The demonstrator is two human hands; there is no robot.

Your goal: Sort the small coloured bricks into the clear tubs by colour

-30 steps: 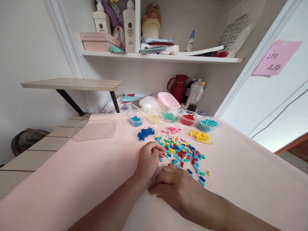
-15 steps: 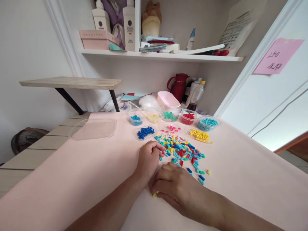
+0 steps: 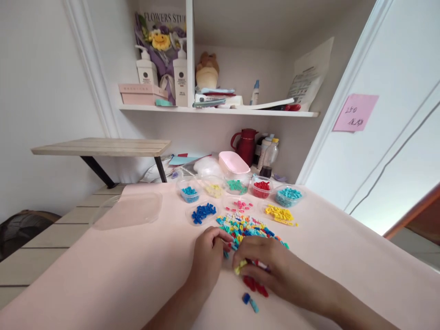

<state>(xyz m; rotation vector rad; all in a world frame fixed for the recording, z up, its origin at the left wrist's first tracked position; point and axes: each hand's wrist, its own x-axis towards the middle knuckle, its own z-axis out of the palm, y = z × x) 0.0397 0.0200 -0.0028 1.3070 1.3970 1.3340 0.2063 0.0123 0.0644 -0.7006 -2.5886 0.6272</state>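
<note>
My right hand [image 3: 271, 263], partly blurred, is bent over the near edge of a mixed pile of small plastic building bricks [image 3: 249, 227]. Its thumb and fingers close around a pale yellow brick [image 3: 239, 266]. Red bricks [image 3: 255, 285], smeared by motion, show just below the thumb; whether they are held or loose I cannot tell. Nearer me lie a dark blue brick [image 3: 245, 298] and a light blue brick [image 3: 254, 305]. My left hand [image 3: 208, 256] rests at the pile's left side with curled fingers, a red piece [image 3: 227, 246] at its fingertips.
Clear tubs of sorted bricks stand behind the pile: dark blue [image 3: 203, 213], yellow [image 3: 279, 212], red [image 3: 261, 187], turquoise [image 3: 289, 195] and others. A clear lid [image 3: 127, 211] lies left. Farther back are a pink basin [image 3: 234, 162], a red jug [image 3: 245, 146] and bottles.
The view has tilted upward. My right hand has moved forward and right against the pile with the pale yellow brick, and red bricks now show beneath it. My left hand stays beside the pile.
</note>
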